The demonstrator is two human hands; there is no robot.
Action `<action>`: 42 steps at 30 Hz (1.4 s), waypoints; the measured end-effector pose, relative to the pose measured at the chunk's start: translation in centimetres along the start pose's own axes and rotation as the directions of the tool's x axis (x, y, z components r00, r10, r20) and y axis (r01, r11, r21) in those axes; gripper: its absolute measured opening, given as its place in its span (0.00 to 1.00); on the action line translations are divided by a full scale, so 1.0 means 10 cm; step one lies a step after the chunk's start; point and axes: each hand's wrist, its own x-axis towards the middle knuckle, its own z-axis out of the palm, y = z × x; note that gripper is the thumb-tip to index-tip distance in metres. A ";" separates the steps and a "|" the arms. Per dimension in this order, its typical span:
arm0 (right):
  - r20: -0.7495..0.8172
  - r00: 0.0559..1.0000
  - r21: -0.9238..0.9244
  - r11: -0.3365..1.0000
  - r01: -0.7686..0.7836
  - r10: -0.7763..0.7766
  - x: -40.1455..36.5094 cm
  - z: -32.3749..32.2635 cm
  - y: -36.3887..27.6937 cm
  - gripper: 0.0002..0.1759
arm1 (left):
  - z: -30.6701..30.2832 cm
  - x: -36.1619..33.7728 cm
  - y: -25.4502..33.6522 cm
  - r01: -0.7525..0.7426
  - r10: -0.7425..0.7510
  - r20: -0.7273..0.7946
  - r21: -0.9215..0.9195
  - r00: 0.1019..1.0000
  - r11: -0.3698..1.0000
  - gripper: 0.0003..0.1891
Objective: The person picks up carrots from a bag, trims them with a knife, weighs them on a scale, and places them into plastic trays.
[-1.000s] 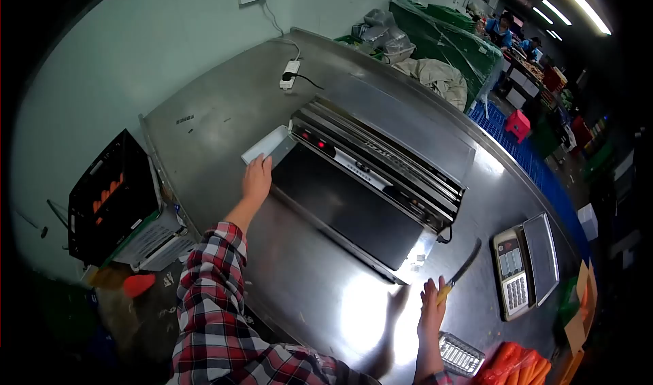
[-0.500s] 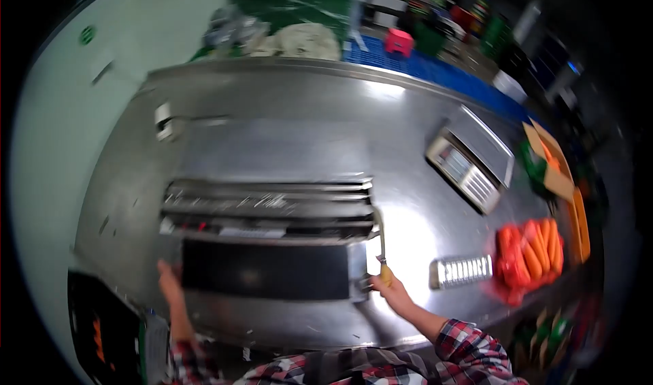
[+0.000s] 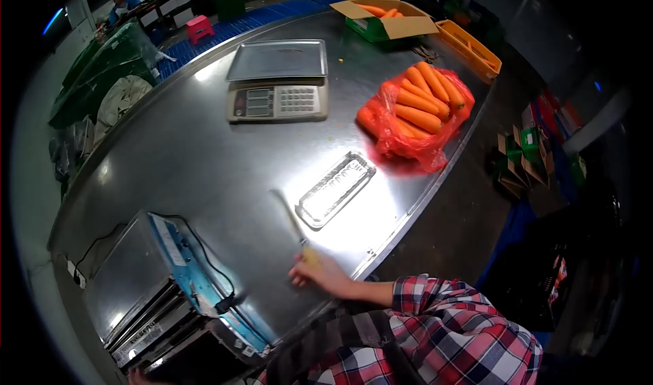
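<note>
My right hand [image 3: 321, 275] is closed around the yellow handle of a knife [image 3: 310, 255]. Its long, thin blade is blurred and points away over the steel table. Just beyond the blade lies a clear plastic tray [image 3: 337, 189]. At the bottom left edge, only a small part of my left hand [image 3: 137, 377] shows, beside the front of a film wrapping machine [image 3: 187, 256] with a blue side panel; its fingers are mostly cut off. A red plastic bag [image 3: 389, 130] full of carrots [image 3: 422, 103] lies open past the tray.
A weighing scale [image 3: 279, 103] stands toward the table's far side. At the far end are a cardboard-lined green crate [image 3: 371, 30] of carrots and an orange crate [image 3: 469, 48]. A black cable [image 3: 204, 249] runs along the wrapping machine. Another person [image 3: 122, 5] is in the far background.
My view has swung to the right, bringing the scale, tray and carrots toward the middle. The wrapping machine has shifted to the lower left. The knife stays in my right hand.
</note>
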 end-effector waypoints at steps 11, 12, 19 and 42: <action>-0.408 0.864 -0.572 0.820 0.010 -0.295 -0.37 -2.49 -0.98 0.19 | 2.24 -3.77 2.62 -0.578 0.729 0.684 -0.584 0.026 0.569 0.25; -0.418 0.867 -0.534 0.846 0.007 -0.271 -0.43 -2.57 -1.11 0.19 | 2.33 -3.84 2.62 -0.603 0.780 0.619 -0.590 0.088 0.536 0.23; -0.497 0.792 -0.362 0.914 0.182 -0.355 -0.60 -3.07 -1.39 0.16 | 2.27 -3.56 2.55 -0.519 0.776 0.623 -0.633 0.100 0.575 0.08; -0.590 0.573 -0.208 0.793 0.573 -0.568 -0.70 -3.27 -2.23 0.11 | 1.99 -3.33 2.63 -0.507 0.835 0.459 -0.820 -0.304 0.266 0.23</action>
